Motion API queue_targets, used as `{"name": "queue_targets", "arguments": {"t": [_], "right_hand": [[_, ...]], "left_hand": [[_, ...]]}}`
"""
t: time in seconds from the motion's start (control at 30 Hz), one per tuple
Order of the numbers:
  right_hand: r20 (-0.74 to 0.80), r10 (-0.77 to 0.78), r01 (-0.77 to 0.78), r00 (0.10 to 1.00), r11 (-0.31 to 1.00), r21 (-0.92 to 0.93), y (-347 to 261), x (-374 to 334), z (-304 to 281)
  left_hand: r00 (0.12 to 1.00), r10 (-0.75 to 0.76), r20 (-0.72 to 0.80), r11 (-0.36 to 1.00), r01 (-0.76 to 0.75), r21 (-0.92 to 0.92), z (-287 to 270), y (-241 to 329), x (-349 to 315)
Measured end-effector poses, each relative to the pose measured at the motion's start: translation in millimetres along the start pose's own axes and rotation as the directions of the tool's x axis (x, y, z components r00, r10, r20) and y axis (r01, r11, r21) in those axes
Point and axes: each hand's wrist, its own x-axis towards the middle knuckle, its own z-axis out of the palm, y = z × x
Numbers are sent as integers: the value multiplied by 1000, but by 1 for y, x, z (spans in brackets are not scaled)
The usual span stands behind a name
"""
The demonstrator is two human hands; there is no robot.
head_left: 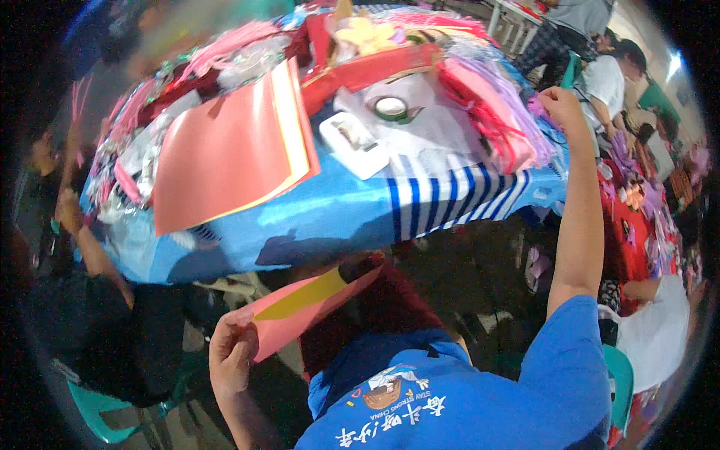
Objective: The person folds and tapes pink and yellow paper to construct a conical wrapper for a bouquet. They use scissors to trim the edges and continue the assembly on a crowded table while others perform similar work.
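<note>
Below the table's near edge, my left hand pinches the end of a bent strip of pink paper. Its inner side shows yellow, and its far end curls round above my lap. My right hand is raised at the table's right end, fingers closed, beside bundles of purple strips. A bit of purple shows at its fingertips, too small to make out. On the table, large pink and yellow paper sheets lie stacked. Right of them are a white plastic case and a roll of tape.
A blue cloth with a striped part covers the table. Pink bundles and clear wrappers crowd its far and left sides. A person in dark clothes sits at left. Other people sit at a red-covered table at right, near a green chair.
</note>
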Motion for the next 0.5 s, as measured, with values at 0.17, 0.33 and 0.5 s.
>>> {"name": "queue_targets", "arguments": {"t": [0.17, 0.33, 0.5], "right_hand": [[-110, 77, -89, 991, 990, -112, 69, -5, -25], [-116, 51, -75, 992, 973, -219, 102, -1, -19], [-34, -82, 73, 996, 976, -204, 103, 4, 19]], "left_hand": [[999, 12, 38, 999, -13, 37, 15, 5, 5], [991, 19, 130, 1000, -20, 13, 30, 12, 11], [989, 36, 145, 999, -35, -11, 41, 5, 17]]}}
